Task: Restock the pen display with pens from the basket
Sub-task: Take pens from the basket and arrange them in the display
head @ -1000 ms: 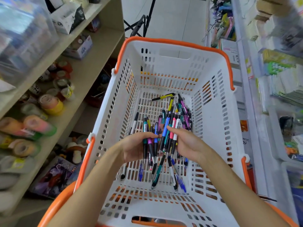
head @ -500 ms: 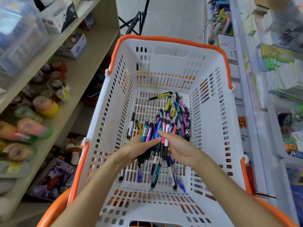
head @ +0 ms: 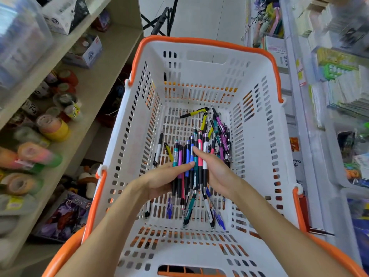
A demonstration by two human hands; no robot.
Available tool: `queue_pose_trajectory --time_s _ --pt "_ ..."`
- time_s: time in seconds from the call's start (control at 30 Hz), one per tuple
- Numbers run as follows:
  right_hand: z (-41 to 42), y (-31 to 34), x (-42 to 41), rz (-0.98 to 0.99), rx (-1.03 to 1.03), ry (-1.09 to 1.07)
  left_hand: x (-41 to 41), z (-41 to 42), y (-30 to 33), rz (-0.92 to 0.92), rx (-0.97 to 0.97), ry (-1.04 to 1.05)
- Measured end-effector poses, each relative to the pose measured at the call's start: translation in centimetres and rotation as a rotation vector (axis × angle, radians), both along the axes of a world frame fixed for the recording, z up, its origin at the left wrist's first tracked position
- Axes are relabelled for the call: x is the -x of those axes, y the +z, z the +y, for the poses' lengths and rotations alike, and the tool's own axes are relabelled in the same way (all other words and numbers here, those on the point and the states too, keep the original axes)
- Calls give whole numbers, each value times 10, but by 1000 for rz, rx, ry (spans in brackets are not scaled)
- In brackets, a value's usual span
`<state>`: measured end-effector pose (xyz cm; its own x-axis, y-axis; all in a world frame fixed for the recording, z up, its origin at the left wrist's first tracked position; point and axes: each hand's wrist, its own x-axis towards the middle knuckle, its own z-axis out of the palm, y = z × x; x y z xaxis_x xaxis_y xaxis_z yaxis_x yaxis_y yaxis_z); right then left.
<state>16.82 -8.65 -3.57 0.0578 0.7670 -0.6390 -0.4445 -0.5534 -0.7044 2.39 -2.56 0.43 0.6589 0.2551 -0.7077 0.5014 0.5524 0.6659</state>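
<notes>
One white basket (head: 257, 148) with an orange rim holds every pen in view. Two hands work inside it: the left hand (head: 159, 179) and the right hand (head: 216, 172) together clasp a bundle of about eight pens (head: 189, 166), fingers curled round it. More loose pens (head: 218, 134) lie heaped toward the far right corner, a few under the wrists. Shelves (head: 93, 92) stand close on both sides.

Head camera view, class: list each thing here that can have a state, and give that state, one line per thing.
White plastic basket with orange rim: upright, holding pens.
Bundle of coloured click pens: gathered between both hands.
Loose pens: lying on the basket floor.
Yellow and black pen: lying apart, near the far wall.
Left hand: gripping the bundle.
Right hand: gripping the bundle.
</notes>
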Motion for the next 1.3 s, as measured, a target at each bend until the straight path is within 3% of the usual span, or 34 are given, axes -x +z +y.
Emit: queue_pose_trajectory --time_s 0.1,0.37,0.53,0.7,1.03,1.2,1.3 --pt "-5 4 3 -154 68 134 1 -2 1 5 -24 -39" --pt "-3 10 -2 60 -2 300 0 -2 4 -51 6 -15" --pt "-7 27 -10 -112 36 391 3 -1 5 -57 27 -59" --pt "-4 39 -19 -444 -38 192 3 -2 2 -57 -17 -67" --pt "-3 43 -19 -497 -26 148 4 1 -2 -50 -33 -151" --pt "1 58 -40 -461 -136 -228 6 -2 -8 -21 -75 -318" --pt "2 63 -46 -463 -162 -419 4 0 -7 -24 -41 -226"
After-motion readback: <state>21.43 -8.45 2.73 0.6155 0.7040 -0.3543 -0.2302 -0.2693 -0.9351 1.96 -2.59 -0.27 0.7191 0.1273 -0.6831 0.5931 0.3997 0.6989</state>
